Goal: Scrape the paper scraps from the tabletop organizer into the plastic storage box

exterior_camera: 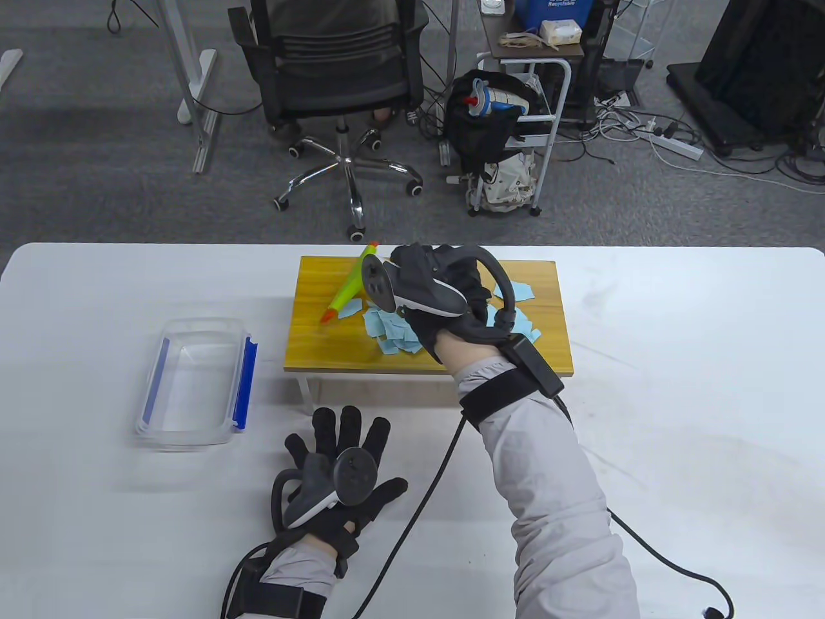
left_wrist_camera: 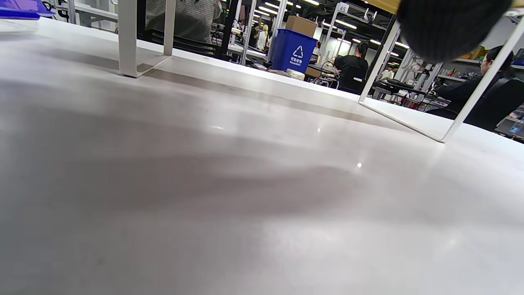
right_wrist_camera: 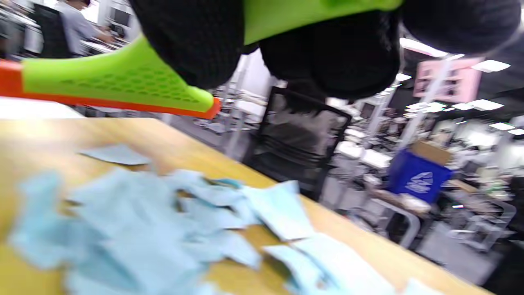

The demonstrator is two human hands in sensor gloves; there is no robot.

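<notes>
Mostly the paper scraps (exterior_camera: 393,332) are lying in a loose blue heap near the middle of the tabletop organizer (exterior_camera: 322,348), a small wooden-topped stand on white legs, with a few stray pieces spreading toward its right side. They are looking thin and very light, so I judge they will be sliding and fluttering easily rather than resisting; pushing them in one slow, low sweep is likely safer than flicking, and single pieces would be awkward to pinch.

Above the heap the right hand (exterior_camera: 445,303) is gripping a green scraper (exterior_camera: 351,290) with an orange edge, its fingers wrapping the handle end while the blade is hanging clear of the wood, as the right wrist view is showing. The tool is appearing stiff plastic, best held at the handle as it is now, with the orange edge lowered flat to the board behind the pile.

Left of the organizer, apart from it, the plastic storage box (exterior_camera: 193,387) is sitting on the white table (exterior_camera: 677,387) with blue clips along its sides and no lid on it. Nearer the person, the left hand (exterior_camera: 341,477) is resting flat on the table with fingers spread, holding nothing. The box may need bringing under the organizer's edge before sweeping.
</notes>
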